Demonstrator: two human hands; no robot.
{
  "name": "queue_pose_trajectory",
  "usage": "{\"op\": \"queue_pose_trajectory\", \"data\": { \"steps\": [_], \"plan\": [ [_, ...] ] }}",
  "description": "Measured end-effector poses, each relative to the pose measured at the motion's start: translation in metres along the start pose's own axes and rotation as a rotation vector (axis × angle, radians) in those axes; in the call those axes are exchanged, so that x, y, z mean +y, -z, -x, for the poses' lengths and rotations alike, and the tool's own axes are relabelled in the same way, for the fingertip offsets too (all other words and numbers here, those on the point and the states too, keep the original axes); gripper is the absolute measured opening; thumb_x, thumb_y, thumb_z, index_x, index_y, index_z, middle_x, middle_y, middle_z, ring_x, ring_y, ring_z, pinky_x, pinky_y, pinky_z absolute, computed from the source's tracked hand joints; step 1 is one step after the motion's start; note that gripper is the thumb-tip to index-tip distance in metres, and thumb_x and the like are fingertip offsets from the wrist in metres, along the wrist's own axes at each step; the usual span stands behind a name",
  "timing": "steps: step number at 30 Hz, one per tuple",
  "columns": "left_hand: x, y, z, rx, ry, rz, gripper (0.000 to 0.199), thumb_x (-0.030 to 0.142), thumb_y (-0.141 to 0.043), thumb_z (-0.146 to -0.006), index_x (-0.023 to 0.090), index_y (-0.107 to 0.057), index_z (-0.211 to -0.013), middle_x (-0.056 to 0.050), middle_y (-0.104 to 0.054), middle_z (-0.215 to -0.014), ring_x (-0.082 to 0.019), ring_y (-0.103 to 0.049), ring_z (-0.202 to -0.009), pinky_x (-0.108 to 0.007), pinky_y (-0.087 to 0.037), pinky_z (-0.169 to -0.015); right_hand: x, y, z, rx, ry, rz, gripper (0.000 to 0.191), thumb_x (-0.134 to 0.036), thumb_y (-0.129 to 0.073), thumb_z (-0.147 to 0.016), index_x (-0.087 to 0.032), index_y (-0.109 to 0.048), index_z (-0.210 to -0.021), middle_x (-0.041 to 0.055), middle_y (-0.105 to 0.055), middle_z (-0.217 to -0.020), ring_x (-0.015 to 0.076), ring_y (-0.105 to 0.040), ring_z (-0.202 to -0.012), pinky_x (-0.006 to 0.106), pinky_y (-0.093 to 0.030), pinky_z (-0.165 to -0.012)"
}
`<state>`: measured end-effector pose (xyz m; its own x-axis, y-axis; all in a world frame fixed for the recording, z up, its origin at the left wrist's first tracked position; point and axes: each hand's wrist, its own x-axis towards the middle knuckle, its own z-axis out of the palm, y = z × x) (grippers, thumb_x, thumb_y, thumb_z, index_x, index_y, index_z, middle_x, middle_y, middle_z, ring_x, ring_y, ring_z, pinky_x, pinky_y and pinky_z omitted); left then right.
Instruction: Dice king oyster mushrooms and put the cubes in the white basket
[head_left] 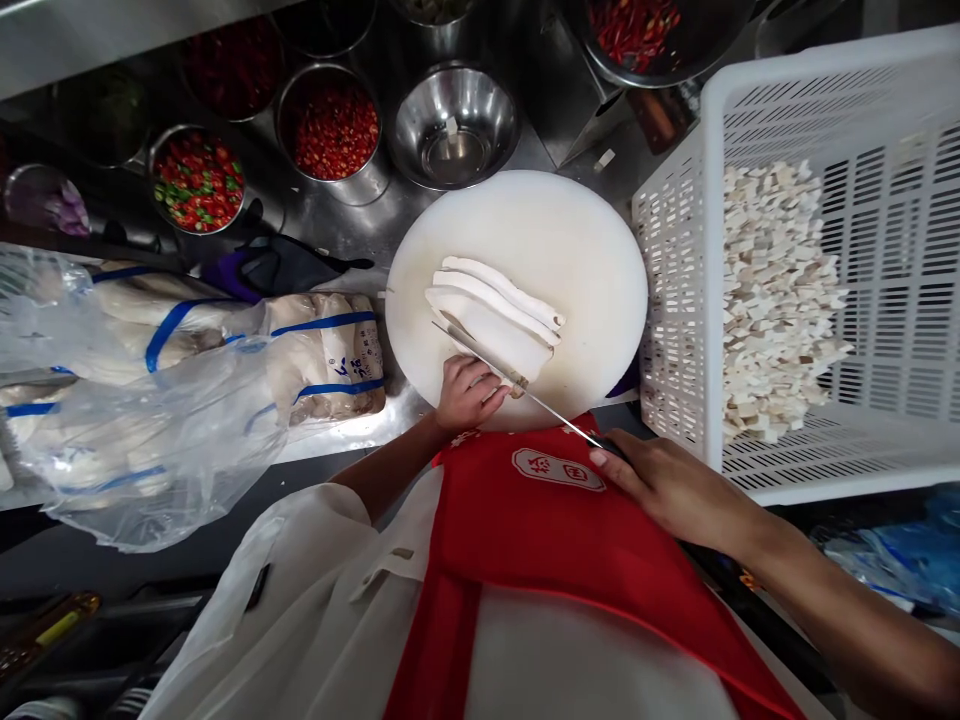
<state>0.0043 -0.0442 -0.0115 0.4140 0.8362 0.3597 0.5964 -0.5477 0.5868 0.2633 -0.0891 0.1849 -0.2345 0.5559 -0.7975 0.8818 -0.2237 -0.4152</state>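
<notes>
Long white slices of what looks like mushroom (495, 300) lie side by side on the round white cutting board (592, 240). A knife (559, 415) crosses the near edge of the slices, its blade pointing up and left. My right hand (652, 480) is closed around the knife's dark handle, beyond the board's lower right edge. My left hand (471, 393) rests at the board's near edge, fingers bent and pressed together beside the blade. Its fingertips are against the near side of the mushroom, partly hidden by the blade and fingers.
A white basket (712, 300) with chopped white pieces (780, 300) stands at the right. Bagged mushrooms (322, 350) lie at the left. Behind the board are a metal bowl (487, 125) and containers of chopped red chilies (334, 135). A small white piece (604, 159) lies on the counter.
</notes>
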Motion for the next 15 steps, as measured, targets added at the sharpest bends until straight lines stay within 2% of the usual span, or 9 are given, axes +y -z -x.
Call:
{"op": "queue_pose_trajectory", "data": {
  "steps": [3,5,7,11,13,15],
  "plan": [
    [-0.001,0.0,0.001,-0.006,-0.002,0.032,0.013,0.039,-0.066,-0.085,0.026,-0.066,-0.086,-0.005,-0.062,-0.092,-0.022,-0.055,-0.099,-0.044,-0.045,-0.092,-0.002,0.0,-0.01,-0.02,0.01,0.007,0.047,-0.056,-0.026,-0.1,-0.023,-0.058,-0.091,0.0071,-0.07,-0.074,0.0261,-0.069,-0.075,0.032,-0.042,-0.062],
    [-0.001,0.002,0.001,-0.008,-0.013,0.059,0.012,0.037,-0.067,-0.085,0.025,-0.066,-0.087,-0.005,-0.062,-0.094,-0.023,-0.055,-0.101,-0.044,-0.044,-0.094,-0.004,-0.006,-0.024,-0.018,0.046,0.006,0.047,-0.053,-0.025,-0.101,-0.022,-0.059,-0.1,0.0087,-0.073,-0.082,0.0258,-0.07,-0.081,0.031,-0.044,-0.065],
    [-0.001,0.004,0.001,-0.005,-0.039,0.067,0.01,0.034,-0.067,-0.086,0.025,-0.066,-0.089,-0.005,-0.063,-0.096,-0.022,-0.055,-0.102,-0.043,-0.044,-0.094,-0.005,-0.016,-0.042,0.008,0.085,0.026,0.045,-0.049,-0.025,-0.102,-0.019,-0.059,-0.107,0.012,-0.073,-0.094,0.0258,-0.07,-0.089,0.031,-0.045,-0.071],
    [0.0,0.009,0.003,-0.005,-0.051,-0.029,0.009,0.031,-0.062,-0.089,0.024,-0.066,-0.092,-0.006,-0.063,-0.097,-0.022,-0.056,-0.101,-0.042,-0.047,-0.092,-0.005,-0.037,-0.072,0.071,0.081,0.132,0.047,-0.049,-0.025,-0.103,-0.016,-0.059,-0.104,0.0151,-0.073,-0.089,0.0275,-0.071,-0.086,0.032,-0.045,-0.072],
    [0.0,0.012,0.006,-0.008,-0.05,-0.083,0.012,0.032,-0.059,-0.09,0.023,-0.066,-0.093,-0.007,-0.063,-0.096,-0.022,-0.056,-0.101,-0.043,-0.048,-0.09,-0.004,-0.045,-0.076,0.087,0.12,0.142,0.05,-0.05,-0.024,-0.103,-0.015,-0.059,-0.107,0.0153,-0.073,-0.09,0.0278,-0.071,-0.086,0.033,-0.046,-0.073],
    [0.0,0.014,0.011,-0.006,-0.068,-0.111,0.013,0.033,-0.059,-0.089,0.022,-0.065,-0.094,-0.008,-0.062,-0.096,-0.023,-0.056,-0.101,-0.044,-0.048,-0.089,-0.002,-0.05,-0.075,0.113,0.185,0.118,0.05,-0.049,-0.027,-0.102,-0.013,-0.057,-0.119,0.0169,-0.073,-0.101,0.0289,-0.07,-0.093,0.035,-0.047,-0.078]
  ]
}}
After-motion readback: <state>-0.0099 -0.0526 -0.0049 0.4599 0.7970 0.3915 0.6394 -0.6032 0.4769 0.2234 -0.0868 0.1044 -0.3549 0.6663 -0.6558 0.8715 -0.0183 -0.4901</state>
